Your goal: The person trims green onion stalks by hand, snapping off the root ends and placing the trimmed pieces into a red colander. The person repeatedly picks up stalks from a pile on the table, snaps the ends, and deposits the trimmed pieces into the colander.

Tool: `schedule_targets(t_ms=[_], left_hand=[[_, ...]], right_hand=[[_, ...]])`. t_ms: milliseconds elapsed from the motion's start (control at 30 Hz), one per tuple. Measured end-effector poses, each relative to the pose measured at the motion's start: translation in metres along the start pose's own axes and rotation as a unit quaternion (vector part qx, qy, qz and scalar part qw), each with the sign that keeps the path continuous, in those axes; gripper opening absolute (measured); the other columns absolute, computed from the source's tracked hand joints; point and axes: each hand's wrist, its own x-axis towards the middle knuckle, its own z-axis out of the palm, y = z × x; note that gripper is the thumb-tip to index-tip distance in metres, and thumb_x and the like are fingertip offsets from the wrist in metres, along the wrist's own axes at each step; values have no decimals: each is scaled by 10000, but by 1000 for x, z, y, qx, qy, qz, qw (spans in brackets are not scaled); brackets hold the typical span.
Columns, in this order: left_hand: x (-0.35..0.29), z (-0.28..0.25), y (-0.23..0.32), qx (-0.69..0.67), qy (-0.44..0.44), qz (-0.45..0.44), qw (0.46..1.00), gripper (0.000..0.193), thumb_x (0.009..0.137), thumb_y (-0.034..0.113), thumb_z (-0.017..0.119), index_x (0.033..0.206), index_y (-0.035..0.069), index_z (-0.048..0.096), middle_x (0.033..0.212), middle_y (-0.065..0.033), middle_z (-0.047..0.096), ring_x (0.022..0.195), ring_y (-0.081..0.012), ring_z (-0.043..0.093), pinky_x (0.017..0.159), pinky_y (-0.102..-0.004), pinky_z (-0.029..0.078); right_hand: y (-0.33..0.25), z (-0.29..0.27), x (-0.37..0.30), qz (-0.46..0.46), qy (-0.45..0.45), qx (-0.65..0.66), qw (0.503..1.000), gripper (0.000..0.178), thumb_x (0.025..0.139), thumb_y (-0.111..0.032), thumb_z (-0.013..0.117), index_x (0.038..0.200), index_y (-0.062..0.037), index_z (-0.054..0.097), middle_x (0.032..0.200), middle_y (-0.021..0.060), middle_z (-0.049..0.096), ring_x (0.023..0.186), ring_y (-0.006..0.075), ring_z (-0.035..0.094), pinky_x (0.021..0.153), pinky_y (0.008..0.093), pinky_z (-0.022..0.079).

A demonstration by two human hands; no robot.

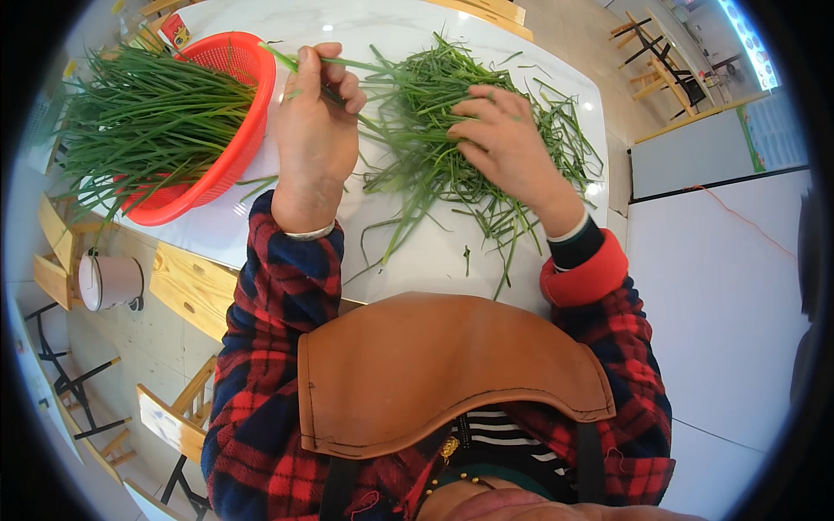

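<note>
Pinched upright between the thumb and fingers of my left hand (318,117) are a few green Chinese chives (283,58), their pale ends sticking out to the left. The leaves trail right toward a loose pile of chives (426,95) on the white table (434,260). My right hand (504,139) is over that pile with its fingers bent around some leaves, whose ends the hand partly hides. Left of my left hand, a red plastic basket (252,130) holds a thick bunch of long chives (156,122) that hang over its rim.
A small red packet or box (174,31) lies behind the basket. Wooden stools and benches (193,286) stand along the table's left side, with a pale pink bucket (110,280) on the floor. A large white cabinet or counter (712,286) is to the right.
</note>
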Motion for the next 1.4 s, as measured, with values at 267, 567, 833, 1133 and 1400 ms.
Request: schedule_targets(t_ms=[267,567,833,1133,1400], left_hand=[[-5,9,-11,173,0,-59,983,249,1084,281,469,1035,74,599,862,-20,588,741,-174,595,713,-310,503],[-18,25,-19,381,-158,-116,904,284,990,220,656,1233,74,668,711,106,463,582,-5,345,515,-192,251],[6,-1,8,120,-13,30,992,188,1053,197,534,1086,32,619,836,4,565,600,-68,386,538,-221,299],[6,0,0,121,15,-14,992,221,1079,240,483,1110,45,582,830,-29,604,651,-113,470,596,-257,395],[-2,11,10,160,-47,-127,978,225,1079,243,501,1138,39,575,764,17,512,587,-59,386,521,-209,298]], right_hand=[[-8,1,7,226,-3,293,929,91,883,-114,699,953,-67,736,993,26,694,1022,190,631,937,352,474],[-26,2,24,261,33,594,760,202,948,-160,684,1016,28,715,901,39,699,815,100,620,739,241,494],[-36,15,20,227,-102,357,900,103,866,-144,704,936,-77,741,801,35,701,716,124,610,697,290,468],[-54,43,19,-75,-62,112,989,49,780,-113,720,822,-139,716,814,6,622,866,233,555,882,361,407],[-36,7,27,275,20,567,776,84,921,-88,701,997,-52,703,940,-19,651,911,49,578,812,215,461]])
